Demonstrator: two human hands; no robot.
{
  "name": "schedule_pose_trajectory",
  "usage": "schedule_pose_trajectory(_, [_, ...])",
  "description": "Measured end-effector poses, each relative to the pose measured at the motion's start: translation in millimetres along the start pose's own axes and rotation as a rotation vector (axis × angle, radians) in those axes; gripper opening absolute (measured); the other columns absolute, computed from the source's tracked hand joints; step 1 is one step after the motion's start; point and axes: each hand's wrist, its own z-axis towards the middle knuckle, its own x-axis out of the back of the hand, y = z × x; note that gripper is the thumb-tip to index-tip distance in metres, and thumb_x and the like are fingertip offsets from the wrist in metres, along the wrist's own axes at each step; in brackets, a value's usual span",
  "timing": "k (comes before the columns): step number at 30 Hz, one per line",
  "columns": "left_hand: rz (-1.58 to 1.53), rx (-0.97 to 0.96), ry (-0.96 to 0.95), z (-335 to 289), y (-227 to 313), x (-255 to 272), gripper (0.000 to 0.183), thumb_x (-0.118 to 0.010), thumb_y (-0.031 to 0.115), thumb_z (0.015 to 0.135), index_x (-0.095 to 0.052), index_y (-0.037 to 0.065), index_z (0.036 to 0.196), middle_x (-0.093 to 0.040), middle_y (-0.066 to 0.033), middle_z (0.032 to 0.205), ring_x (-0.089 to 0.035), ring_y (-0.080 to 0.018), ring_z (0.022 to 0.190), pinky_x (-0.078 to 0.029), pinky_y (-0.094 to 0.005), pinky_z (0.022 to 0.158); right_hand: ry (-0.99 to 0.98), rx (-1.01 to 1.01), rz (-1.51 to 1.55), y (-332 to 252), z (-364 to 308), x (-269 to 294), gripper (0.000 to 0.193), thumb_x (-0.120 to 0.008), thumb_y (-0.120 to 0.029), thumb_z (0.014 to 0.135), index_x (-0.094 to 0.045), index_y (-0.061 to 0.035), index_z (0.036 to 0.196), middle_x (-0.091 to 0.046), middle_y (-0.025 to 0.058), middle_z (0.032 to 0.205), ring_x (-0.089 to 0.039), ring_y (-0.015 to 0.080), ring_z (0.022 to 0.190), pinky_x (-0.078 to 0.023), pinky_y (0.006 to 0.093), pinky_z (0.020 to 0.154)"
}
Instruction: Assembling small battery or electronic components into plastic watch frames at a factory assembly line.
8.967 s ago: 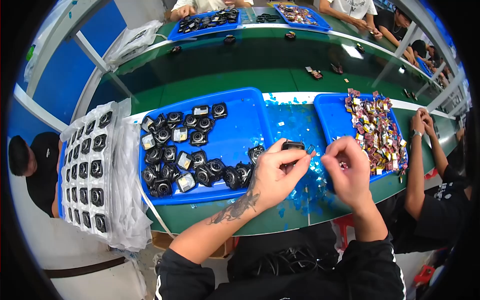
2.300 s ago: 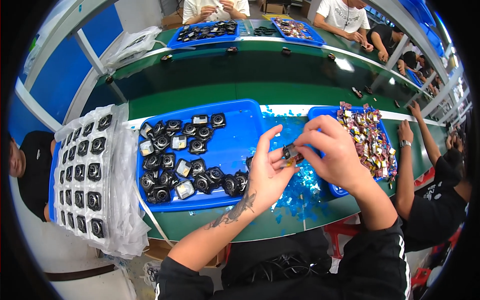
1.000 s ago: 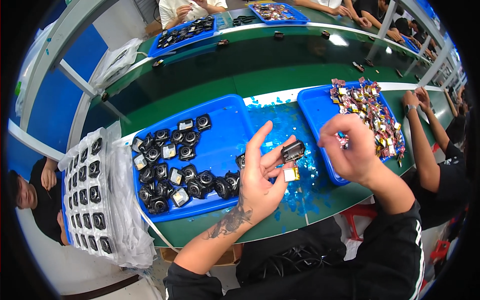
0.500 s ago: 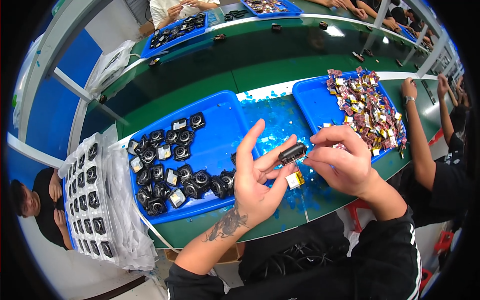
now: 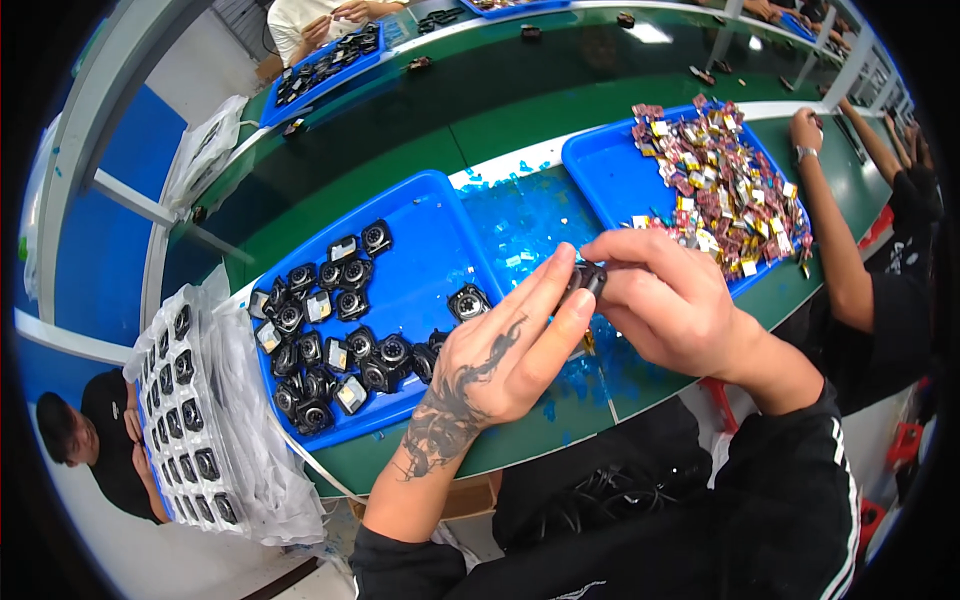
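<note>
Between my two hands sits a small black watch case, mostly covered by fingers. My left hand, tattooed at the wrist, is closed on it from the left. From the other side, the bent fingers of my right hand pinch the same case. A yellowish bit shows just below the fingers. Left of my hands, a blue tray holds several black watch cases, some with a pale battery in them. One case lies apart beside my left hand.
A second blue tray at the right carries a heap of small circuit boards and batteries. Blue film scraps litter the bench between the trays. Stacked clear plastic trays with cases stand at far left. Beyond runs a green belt; co-workers sit around.
My hands have come together around the watch case, which is now largely hidden. My left fingers, spread before, lie along it. The pale battery hanging below is mostly out of sight. The view has shifted slightly.
</note>
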Motion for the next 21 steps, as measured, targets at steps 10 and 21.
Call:
schedule_pose_trajectory(10, [0.128,-0.019,0.103,10,-6,-2,0.042,-0.069,-0.009,0.074,-0.06,-0.004,0.114,-0.063,-0.0281,0.115,-0.067,-0.0374,0.102,-0.059,-0.0392,0.081,-0.005,-0.302,0.353,-8,0,-2,0.019,-0.069,0.004,0.076,-0.058,-0.0002,0.091,-0.06,0.0102,0.082,-0.063,0.0215,0.067,-0.051,0.03,0.055])
schedule_pose_trajectory(21, [-1.127,0.854,0.276,2,27,-8,0.053,-0.052,-0.014,0.088,-0.036,-0.007,0.138,-0.05,-0.0212,0.136,-0.05,-0.0273,0.127,-0.048,-0.0353,0.1,0.204,-0.613,0.594,-20,-8,-19,0.014,-0.07,0.004,0.078,-0.066,0.0001,0.09,-0.065,0.007,0.084,-0.063,0.0137,0.072,-0.051,0.0242,0.057])
